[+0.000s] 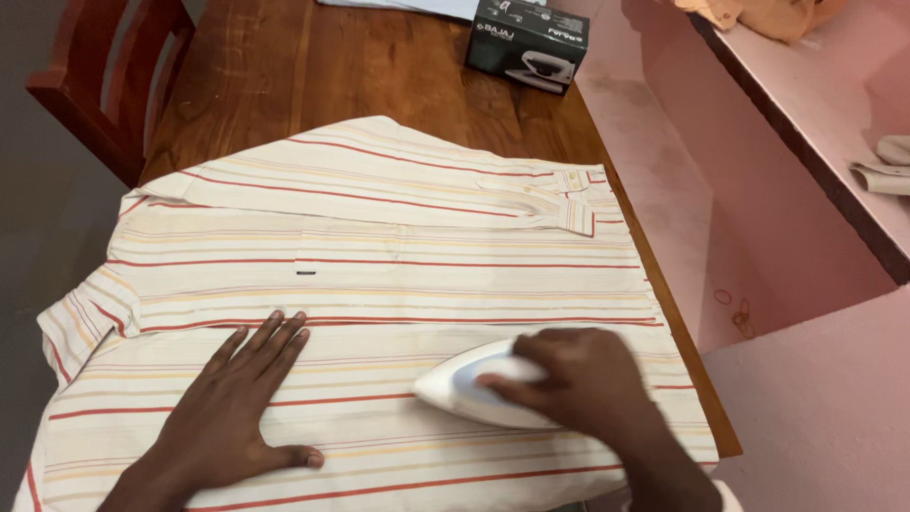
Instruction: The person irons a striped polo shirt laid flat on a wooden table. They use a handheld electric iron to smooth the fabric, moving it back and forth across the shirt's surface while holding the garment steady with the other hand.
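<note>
One package noted: a rectangular cardboard box [527, 43] stands at about 12 o'clock on the wooden surface [379, 66], near its far right edge. The box is black on top and sides, with white lettering and a pictured white iron on the facing panel. One label noted: a small dark tag [305, 273] on the striped shirt [379, 237], toward 10 o'clock.

Left hand [232, 408] flat, fingers spread; right hand [578, 379] in closed grip.
</note>
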